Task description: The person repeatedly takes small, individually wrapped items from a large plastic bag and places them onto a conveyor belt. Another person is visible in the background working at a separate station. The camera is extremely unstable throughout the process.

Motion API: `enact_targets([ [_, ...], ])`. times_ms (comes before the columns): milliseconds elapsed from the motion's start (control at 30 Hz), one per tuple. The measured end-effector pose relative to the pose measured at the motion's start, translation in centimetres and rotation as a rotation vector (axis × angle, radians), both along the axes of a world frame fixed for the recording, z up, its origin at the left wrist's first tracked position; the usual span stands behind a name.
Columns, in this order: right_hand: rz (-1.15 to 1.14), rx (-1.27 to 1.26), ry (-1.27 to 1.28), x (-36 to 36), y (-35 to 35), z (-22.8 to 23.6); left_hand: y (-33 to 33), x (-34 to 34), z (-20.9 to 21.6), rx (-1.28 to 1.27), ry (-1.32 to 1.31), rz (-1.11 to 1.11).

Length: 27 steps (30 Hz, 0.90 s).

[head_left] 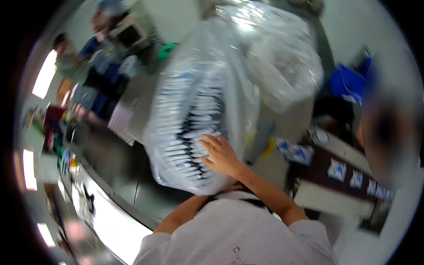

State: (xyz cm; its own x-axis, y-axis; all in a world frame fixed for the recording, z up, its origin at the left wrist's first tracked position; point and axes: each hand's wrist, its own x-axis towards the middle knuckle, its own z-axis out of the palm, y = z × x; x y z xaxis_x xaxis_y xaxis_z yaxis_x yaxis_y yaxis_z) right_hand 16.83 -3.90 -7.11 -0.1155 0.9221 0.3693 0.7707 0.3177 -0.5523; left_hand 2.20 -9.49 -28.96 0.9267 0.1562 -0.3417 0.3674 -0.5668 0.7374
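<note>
The right hand, fingers spread, rests on the clear bag's near end, its length running away; the left hand's grip I can't tell.

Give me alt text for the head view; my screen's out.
The person's right hand rests, fingers spread, on a large clear plastic bag packed with rows of thin white items with dark parts; the left hand is hidden. Another clear plastic bag lies beyond, and white-and-blue packets lie to the right.
</note>
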Motion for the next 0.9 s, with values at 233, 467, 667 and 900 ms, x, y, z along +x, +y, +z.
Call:
enact_targets([
  [233, -0.634, -0.307, 0.301, 10.4, -18.1, -12.8, -0.8, -1.0, -5.5, 0.261, -0.078, -0.287],
  [467, -0.573, -0.553, -0.170, 7.8, -28.3, -21.6, -0.9, -0.2, -2.6, 0.535, 0.113, -0.496],
  [667, -0.124, -0.707, 0.373, 15.5, -23.5, -20.7, -1.0, 0.4, -3.9, 1.400, -0.142, -1.011],
  [900, -0.735, -0.429, 0.153, 40.1, -30.7, -13.1, -2.2, 1.8, -4.4, 1.398, -0.226, -0.913],
])
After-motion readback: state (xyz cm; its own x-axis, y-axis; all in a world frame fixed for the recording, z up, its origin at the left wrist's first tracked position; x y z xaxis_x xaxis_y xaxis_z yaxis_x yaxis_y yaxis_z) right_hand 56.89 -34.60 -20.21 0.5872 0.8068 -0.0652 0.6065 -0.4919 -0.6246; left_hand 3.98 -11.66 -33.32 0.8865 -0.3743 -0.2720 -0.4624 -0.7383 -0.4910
